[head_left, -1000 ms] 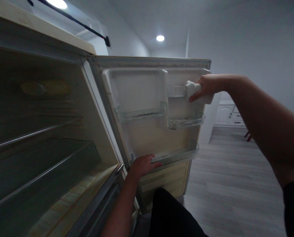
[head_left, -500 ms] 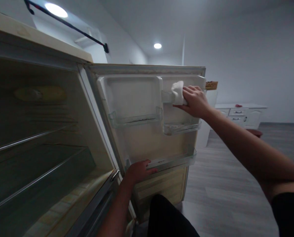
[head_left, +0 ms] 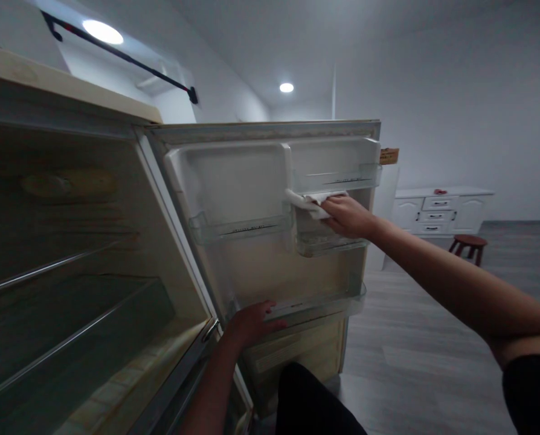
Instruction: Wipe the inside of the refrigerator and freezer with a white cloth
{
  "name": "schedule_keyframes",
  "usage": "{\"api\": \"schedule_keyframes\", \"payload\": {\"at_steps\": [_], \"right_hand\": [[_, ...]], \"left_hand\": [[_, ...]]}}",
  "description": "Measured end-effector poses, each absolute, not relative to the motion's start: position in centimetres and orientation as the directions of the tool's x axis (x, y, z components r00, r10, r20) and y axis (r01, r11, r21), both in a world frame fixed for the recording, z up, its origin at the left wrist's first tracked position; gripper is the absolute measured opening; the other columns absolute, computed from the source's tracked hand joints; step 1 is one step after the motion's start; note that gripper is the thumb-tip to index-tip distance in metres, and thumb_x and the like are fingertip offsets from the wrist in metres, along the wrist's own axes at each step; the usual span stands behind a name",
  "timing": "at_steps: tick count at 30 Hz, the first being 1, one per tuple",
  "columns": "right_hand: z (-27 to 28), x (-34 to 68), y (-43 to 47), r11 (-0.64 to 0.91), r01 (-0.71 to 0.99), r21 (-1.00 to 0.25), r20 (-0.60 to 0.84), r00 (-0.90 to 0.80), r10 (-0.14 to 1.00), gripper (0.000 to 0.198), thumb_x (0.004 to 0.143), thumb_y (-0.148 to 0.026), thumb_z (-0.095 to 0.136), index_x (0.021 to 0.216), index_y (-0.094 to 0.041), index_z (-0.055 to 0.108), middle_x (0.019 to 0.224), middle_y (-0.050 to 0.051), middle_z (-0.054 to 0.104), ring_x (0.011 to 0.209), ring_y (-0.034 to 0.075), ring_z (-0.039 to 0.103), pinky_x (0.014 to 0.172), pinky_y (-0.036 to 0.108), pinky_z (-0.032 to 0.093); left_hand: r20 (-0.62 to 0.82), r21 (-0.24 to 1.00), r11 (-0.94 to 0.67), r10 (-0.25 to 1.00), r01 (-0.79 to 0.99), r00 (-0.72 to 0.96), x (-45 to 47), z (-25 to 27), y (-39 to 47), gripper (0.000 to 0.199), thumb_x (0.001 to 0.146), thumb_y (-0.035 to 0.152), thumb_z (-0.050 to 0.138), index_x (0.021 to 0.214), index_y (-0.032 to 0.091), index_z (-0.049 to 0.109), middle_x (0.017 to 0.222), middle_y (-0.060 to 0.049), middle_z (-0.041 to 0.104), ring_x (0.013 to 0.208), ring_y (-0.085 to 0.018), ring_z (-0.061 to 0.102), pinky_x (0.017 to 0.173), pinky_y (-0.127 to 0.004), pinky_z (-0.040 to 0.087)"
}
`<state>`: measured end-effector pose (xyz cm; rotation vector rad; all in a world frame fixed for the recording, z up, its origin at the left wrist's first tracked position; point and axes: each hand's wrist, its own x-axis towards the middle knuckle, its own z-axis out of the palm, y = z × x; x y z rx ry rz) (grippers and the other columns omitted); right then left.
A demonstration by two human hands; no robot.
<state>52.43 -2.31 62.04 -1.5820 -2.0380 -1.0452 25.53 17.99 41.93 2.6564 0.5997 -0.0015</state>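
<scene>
My right hand (head_left: 349, 216) is closed on a white cloth (head_left: 318, 203), which bunches out past the fingertips. It is at the inside of the open refrigerator door (head_left: 234, 175), just below the upper right clear shelf (head_left: 333, 179) and above a lower small shelf (head_left: 328, 246). At the bottom door shelf (head_left: 324, 309), my left hand (head_left: 254, 326) rests by the left end of its rim with thumb and finger apart. Whether its hidden fingers touch the shelf, I cannot tell. Another clear shelf (head_left: 243, 228) is on the door's left half.
On the left is the fridge compartment with a glass shelf (head_left: 61, 263) and a yellowish fitting (head_left: 70, 183) at the back. My knee (head_left: 308, 399) is close beneath the door. Farther off stand a reddish stool (head_left: 468, 241) and a white cabinet (head_left: 442, 208).
My right hand has moved down with the cloth, from in front of the upper right shelf to below it. My left hand has barely moved.
</scene>
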Motion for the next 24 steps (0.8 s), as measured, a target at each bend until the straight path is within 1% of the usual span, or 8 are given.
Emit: {"api": "schedule_keyframes", "payload": {"at_steps": [3,5,8,11,14,20,22,24], "right_hand": [[62.5,52.9,-3.9,0.042,0.996,0.078,0.705,-0.085,0.704,0.04,0.104,-0.049,0.039,0.085,-0.02,0.059,0.085,0.01,0.067,0.079,0.023,0.063,0.076,0.034,0.05],[62.8,53.2,-5.2,0.0,0.998,-0.065,0.7,0.046,0.713,0.05,0.103,-0.061,0.037,0.078,-0.021,0.052,0.078,0.007,0.064,0.075,0.021,0.06,0.071,0.032,0.047],[62.9,53.3,-7.1,-0.088,0.982,-0.165,0.703,0.179,0.689,0.059,0.101,-0.073,0.037,0.074,-0.022,0.049,0.075,0.006,0.062,0.073,0.021,0.059,0.068,0.031,0.045],[62.6,52.9,-7.5,-0.14,0.978,-0.155,0.734,0.209,0.646,0.061,0.102,-0.073,0.034,0.075,-0.021,0.05,0.077,0.007,0.063,0.074,0.022,0.059,0.07,0.033,0.046],[62.2,52.2,-5.4,-0.12,0.988,-0.094,0.75,0.149,0.644,0.057,0.104,-0.068,0.032,0.079,-0.021,0.052,0.081,0.009,0.064,0.08,0.023,0.061,0.078,0.035,0.048],[62.3,50.6,1.9,0.067,0.997,-0.049,0.612,-0.023,0.79,0.025,0.101,-0.036,0.042,0.107,-0.019,0.058,0.113,0.015,0.07,0.104,0.026,0.065,0.096,0.037,0.05],[62.5,50.8,2.6,0.073,0.996,-0.06,0.583,-0.024,0.812,0.024,0.1,-0.031,0.041,0.106,-0.018,0.06,0.117,0.016,0.07,0.109,0.027,0.065,0.1,0.039,0.05],[62.8,51.7,1.9,-0.002,0.997,-0.077,0.568,0.046,0.822,0.027,0.102,-0.031,0.04,0.105,-0.017,0.063,0.12,0.017,0.071,0.112,0.028,0.065,0.104,0.041,0.05]], "left_hand": [[-0.087,0.41,-0.815,0.411,0.409,0.907,25.4,41.8,18.0,0.084,0.083,0.077,0.066,0.149,0.026,0.061,0.143,-0.009,0.071,0.13,-0.03,0.068,0.103,-0.035,0.052],[-0.084,0.403,-0.821,0.406,0.404,0.91,25.4,41.8,18.1,0.083,0.083,0.077,0.066,0.149,0.028,0.061,0.142,-0.009,0.072,0.13,-0.029,0.068,0.104,-0.035,0.051],[-0.076,0.387,-0.832,0.402,0.398,0.913,25.4,41.7,18.2,0.083,0.083,0.078,0.064,0.149,0.028,0.061,0.142,-0.009,0.072,0.13,-0.03,0.068,0.106,-0.036,0.05],[-0.074,0.377,-0.838,0.397,0.394,0.915,25.4,41.8,18.2,0.084,0.084,0.078,0.064,0.149,0.026,0.061,0.143,-0.01,0.071,0.129,-0.031,0.068,0.107,-0.037,0.05],[-0.069,0.374,-0.845,0.386,0.383,0.92,25.4,42.0,18.0,0.08,0.085,0.077,0.063,0.148,0.026,0.062,0.144,-0.008,0.07,0.129,-0.031,0.068,0.106,-0.037,0.05],[-0.081,0.33,-0.864,0.375,0.38,0.923,25.4,42.4,17.7,0.08,0.089,0.078,0.054,0.149,0.026,0.06,0.143,-0.01,0.071,0.128,-0.031,0.068,0.101,-0.038,0.052],[-0.093,0.315,-0.869,0.373,0.382,0.923,25.4,42.4,17.7,0.08,0.09,0.078,0.051,0.149,0.025,0.06,0.143,-0.011,0.07,0.127,-0.032,0.069,0.101,-0.039,0.051],[-0.107,0.31,-0.868,0.373,0.387,0.922,25.5,42.4,17.7,0.08,0.09,0.078,0.05,0.15,0.026,0.06,0.143,-0.01,0.071,0.127,-0.032,0.069,0.101,-0.039,0.051]]}}
